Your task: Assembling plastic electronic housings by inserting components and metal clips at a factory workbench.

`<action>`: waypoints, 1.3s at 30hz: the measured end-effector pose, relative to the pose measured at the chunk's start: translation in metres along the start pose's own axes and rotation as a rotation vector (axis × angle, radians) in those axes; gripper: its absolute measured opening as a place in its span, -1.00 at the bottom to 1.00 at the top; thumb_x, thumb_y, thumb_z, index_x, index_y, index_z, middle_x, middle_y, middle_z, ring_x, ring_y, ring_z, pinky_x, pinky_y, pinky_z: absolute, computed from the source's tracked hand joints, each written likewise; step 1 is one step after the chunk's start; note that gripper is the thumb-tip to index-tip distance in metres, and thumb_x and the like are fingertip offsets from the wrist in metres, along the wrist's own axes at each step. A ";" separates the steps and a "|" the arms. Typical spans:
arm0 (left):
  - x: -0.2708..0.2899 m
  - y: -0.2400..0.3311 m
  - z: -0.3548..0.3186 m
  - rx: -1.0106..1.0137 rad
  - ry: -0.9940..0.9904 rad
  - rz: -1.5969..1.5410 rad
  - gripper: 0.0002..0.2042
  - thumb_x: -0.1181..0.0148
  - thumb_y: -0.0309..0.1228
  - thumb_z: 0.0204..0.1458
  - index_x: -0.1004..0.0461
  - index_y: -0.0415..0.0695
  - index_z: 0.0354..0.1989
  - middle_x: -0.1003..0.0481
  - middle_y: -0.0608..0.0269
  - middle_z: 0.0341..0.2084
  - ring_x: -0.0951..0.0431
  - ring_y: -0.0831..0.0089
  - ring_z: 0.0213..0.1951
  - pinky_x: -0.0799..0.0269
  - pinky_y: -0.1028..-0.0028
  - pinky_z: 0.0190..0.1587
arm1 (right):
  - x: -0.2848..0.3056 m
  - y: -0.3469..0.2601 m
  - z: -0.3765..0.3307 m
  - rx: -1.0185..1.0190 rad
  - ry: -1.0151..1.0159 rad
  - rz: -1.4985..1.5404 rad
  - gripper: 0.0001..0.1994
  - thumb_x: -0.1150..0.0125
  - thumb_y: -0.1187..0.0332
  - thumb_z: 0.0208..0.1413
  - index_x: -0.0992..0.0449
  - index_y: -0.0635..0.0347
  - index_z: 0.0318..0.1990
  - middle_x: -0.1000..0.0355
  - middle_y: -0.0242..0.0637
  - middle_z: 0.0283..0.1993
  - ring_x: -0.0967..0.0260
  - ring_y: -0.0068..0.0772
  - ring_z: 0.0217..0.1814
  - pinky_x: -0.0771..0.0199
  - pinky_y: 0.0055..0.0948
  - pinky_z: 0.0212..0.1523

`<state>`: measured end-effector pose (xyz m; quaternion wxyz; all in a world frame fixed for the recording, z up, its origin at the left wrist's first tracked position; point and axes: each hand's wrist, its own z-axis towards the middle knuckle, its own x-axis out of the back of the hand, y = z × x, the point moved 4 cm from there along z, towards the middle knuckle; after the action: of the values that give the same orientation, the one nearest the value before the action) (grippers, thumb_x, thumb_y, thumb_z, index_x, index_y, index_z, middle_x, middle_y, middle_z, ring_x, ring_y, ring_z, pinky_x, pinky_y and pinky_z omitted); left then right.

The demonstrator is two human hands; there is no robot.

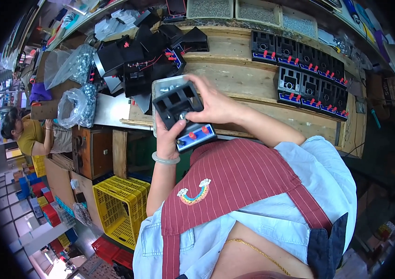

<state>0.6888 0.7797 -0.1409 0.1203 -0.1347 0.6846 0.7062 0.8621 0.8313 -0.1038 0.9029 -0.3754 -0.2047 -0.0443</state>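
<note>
Both hands hold a black plastic box part [179, 109] with a blue panel and two red buttons at its near end. My left hand [166, 137] supports it from below, a pale bangle on that wrist. My right hand [216, 106] grips its right side, with fingers over the top edge. Under the part lies a clear shallow tray [162, 85] on the wooden workbench [234, 76].
Finished black units with red buttons stand in rows [306, 69] at the right of the bench. A heap of loose black housings [146, 56] lies at the left, beside clear bags of small metal parts [79, 100]. A yellow crate [118, 207] sits below; another person [30, 135] is at far left.
</note>
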 end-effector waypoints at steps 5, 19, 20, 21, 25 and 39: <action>-0.006 -0.007 0.011 -0.068 0.041 0.212 -0.29 -0.30 -0.66 -0.22 -0.17 -0.11 0.20 -0.40 0.21 -0.03 -0.45 0.39 -0.01 -0.40 0.39 0.06 | -0.006 0.008 -0.001 -0.134 -0.051 0.034 -0.20 -0.39 0.31 -0.35 -0.10 0.27 0.12 -0.30 0.10 0.04 -0.28 0.08 0.15 -0.26 -0.18 0.19; 0.065 0.015 0.027 0.130 0.071 0.147 -0.52 -0.08 -0.41 0.18 -0.11 -0.13 0.26 -0.43 0.07 0.00 -0.52 0.31 -0.08 -0.42 0.37 -0.05 | 0.136 0.249 0.106 -0.496 0.205 -0.690 -0.28 -0.42 0.32 -0.26 -0.24 0.22 0.14 -0.31 0.03 0.07 -0.27 0.06 0.15 -0.30 -0.17 0.17; 0.072 0.014 0.027 0.194 0.066 0.123 -0.56 -0.06 -0.41 0.19 -0.16 -0.15 0.23 -0.47 0.10 -0.05 -0.53 0.33 -0.09 -0.42 0.39 -0.07 | 0.143 0.240 0.116 -0.576 0.149 -0.870 -0.32 -0.41 0.34 -0.25 -0.28 0.19 0.12 -0.29 0.00 0.10 -0.23 0.06 0.19 -0.29 -0.15 0.18; 0.074 0.017 0.024 0.203 0.096 0.124 -0.61 -0.06 -0.41 0.18 -0.22 -0.18 0.18 -0.49 0.14 -0.08 -0.54 0.35 -0.11 -0.43 0.42 -0.09 | 0.135 0.230 0.129 -0.617 0.129 -1.053 -0.42 -0.34 0.39 -0.19 -0.36 0.17 0.09 -0.29 -0.06 0.08 -0.17 0.00 0.24 -0.27 -0.17 0.18; 0.086 0.019 0.033 0.244 0.082 0.114 -0.63 -0.04 -0.42 0.19 -0.25 -0.17 0.16 -0.49 0.14 -0.08 -0.54 0.36 -0.11 -0.44 0.43 -0.10 | 0.050 0.187 0.193 -0.177 0.052 -0.711 -0.44 -0.28 0.45 -0.24 -0.38 0.23 0.06 -0.30 -0.01 0.12 -0.23 0.03 0.21 -0.27 -0.17 0.23; 0.057 -0.007 0.059 0.372 -0.121 -0.144 -0.48 0.11 -0.10 0.23 -0.20 -0.24 0.21 -0.41 -0.10 0.03 -0.48 0.14 0.02 -0.41 0.25 0.04 | 0.042 0.068 0.111 0.083 0.110 -0.456 -0.75 -0.32 0.45 -0.18 -0.48 0.17 -0.26 -0.35 -0.19 -0.26 -0.41 -0.09 -0.18 -0.47 -0.21 -0.20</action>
<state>0.6367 0.8376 -0.1662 0.2339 -0.1161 0.7832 0.5642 0.8789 0.9603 -0.0607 0.8939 -0.2789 -0.2365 -0.2592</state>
